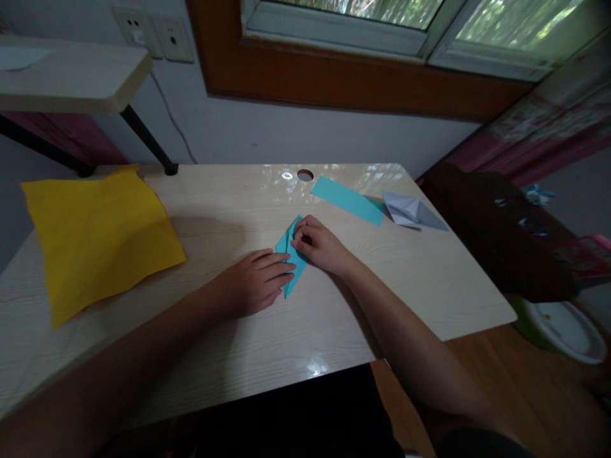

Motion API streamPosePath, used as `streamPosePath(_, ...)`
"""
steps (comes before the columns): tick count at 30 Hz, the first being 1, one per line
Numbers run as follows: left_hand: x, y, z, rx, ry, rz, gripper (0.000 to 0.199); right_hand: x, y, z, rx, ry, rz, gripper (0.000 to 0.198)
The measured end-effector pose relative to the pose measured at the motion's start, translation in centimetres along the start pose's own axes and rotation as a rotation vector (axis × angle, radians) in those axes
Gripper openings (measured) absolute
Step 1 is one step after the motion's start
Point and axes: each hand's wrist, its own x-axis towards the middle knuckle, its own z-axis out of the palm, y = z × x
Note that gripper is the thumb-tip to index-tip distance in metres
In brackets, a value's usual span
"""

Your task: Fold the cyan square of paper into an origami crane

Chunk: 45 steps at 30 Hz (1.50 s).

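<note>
A folded piece of light blue paper [296, 270] lies on the table in front of me, its upper and lower ends pointed. My left hand [258, 280] rests flat across its left side, fingers stretched out over the paper. With thumb and index finger together, my right hand [317, 245] pinches the paper's upper right edge. The fingers cover much of the middle folds.
On the pale table [200, 356] lie a crumpled yellow sheet [105, 235] at left, a light blue strip [348, 200] and a folded white paper boat [408, 208] at the far right. A raised shelf [71, 73] stands at the back left.
</note>
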Motion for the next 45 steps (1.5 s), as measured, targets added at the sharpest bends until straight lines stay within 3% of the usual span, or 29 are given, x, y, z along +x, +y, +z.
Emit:
streamPosePath(20, 0.0, 0.0, 0.1, -0.025, -0.018, -0.019, 0.037, -0.1, -0.8, 0.1, -0.092, -0.033, -0.014, 0.015)
streamPosePath(32, 0.1, -0.1, 0.1, -0.036, -0.033, -0.022, 0.036, -0.7, 0.0, -0.4, 0.037, 0.13, -0.017, 0.011)
streamPosePath(45, 0.0, -0.2, 0.1, -0.051, -0.019, -0.017, 0.036, -0.3, -0.5, 0.3, -0.152, -0.007, 0.078, 0.021)
